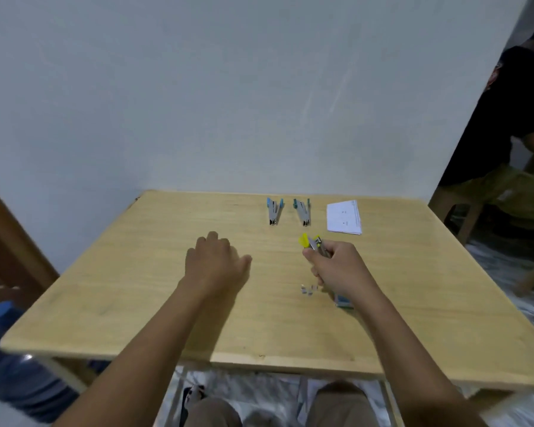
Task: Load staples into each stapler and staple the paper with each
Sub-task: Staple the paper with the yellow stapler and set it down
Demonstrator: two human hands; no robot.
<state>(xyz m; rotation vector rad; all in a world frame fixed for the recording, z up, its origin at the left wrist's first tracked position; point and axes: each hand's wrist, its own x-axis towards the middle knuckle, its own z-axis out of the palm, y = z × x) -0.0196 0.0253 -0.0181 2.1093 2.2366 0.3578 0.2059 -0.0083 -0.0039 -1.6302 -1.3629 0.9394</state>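
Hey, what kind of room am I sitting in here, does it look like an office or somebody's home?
Probably a plain room in a home, not an office. A bare wooden table stands against a blank white wall, with a wooden door at the left, and another person sits on a wooden seat at the right.

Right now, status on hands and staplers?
Right hand gripping yellow stapler. Left hand empty, over table. Two staplers opened, untouched. Nothing blocking.
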